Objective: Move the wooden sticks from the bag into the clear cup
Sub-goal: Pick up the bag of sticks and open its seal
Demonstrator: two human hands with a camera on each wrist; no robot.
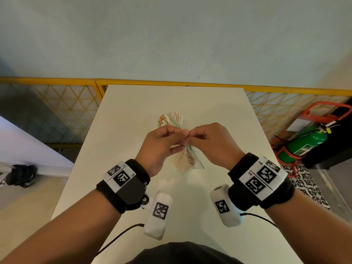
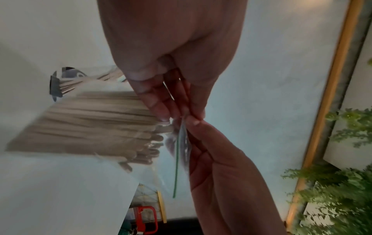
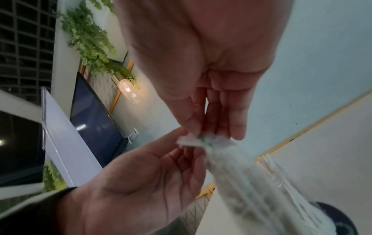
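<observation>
Between both hands (image 1: 187, 138), pinched bag (image 1: 183, 161)

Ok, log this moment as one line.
stage: opening bag | left hand: pinches bag top | right hand: pinches bag top | sticks: in bag | cup: behind hands, holds sticks

A white table (image 1: 133, 111) stands against a pale wall (image 1: 171, 35) (yellow lattice railing (image 1: 57, 103) behind).
</observation>
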